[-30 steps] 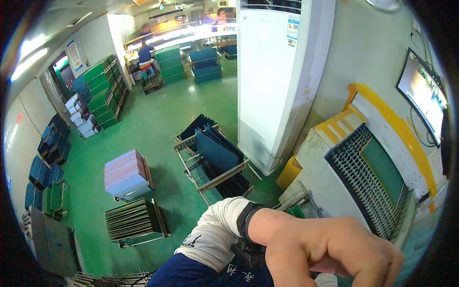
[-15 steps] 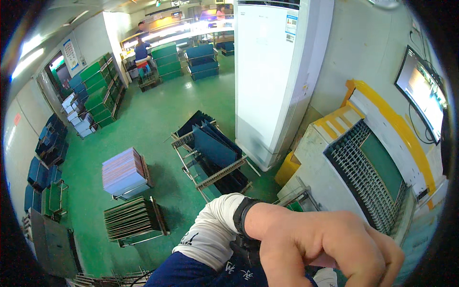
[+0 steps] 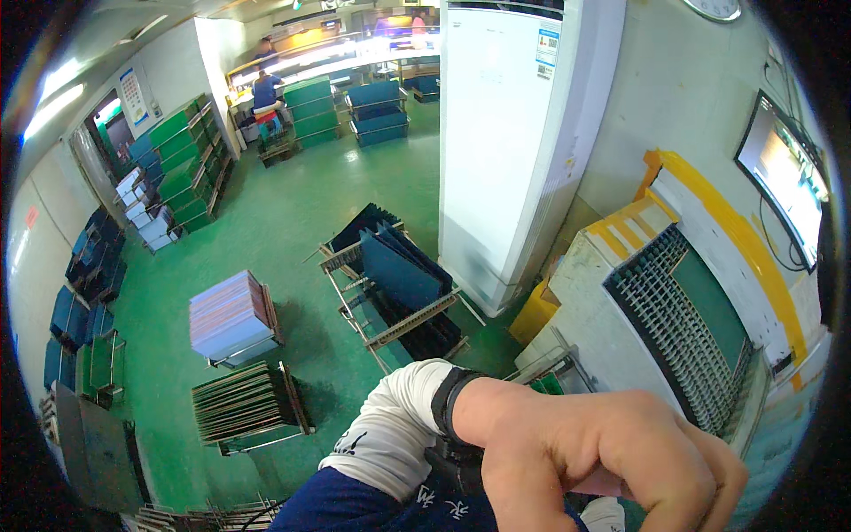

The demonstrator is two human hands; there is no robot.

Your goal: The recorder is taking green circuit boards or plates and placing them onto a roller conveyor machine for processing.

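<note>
My left hand [image 3: 612,452] is large at the lower right, close to the camera, its back turned up. The arm crosses from the lower left in a blue garment with a white sleeve [image 3: 390,421], and a black band [image 3: 450,403] circles the wrist. The fingers bend down and curl inward; their tips and anything between them are hidden under the hand. Just below it shows a scrap of white cloth [image 3: 605,514]. My right hand cannot be made out. Beyond the left hand stands a machine with a bed of rollers [image 3: 669,306] and a green panel [image 3: 709,297].
A metal rack of dark blue panels [image 3: 399,266] stands ahead on the green floor, beside a tall white cabinet unit [image 3: 505,133]. Stacks of pale panels [image 3: 232,310] and dark panels [image 3: 239,403] sit at left. A screen [image 3: 780,177] hangs at right. People sit at a lit bench far back.
The view has shifted very slightly, so more of a round wall clock shows at the upper right. My left hand keeps its curled pose.
</note>
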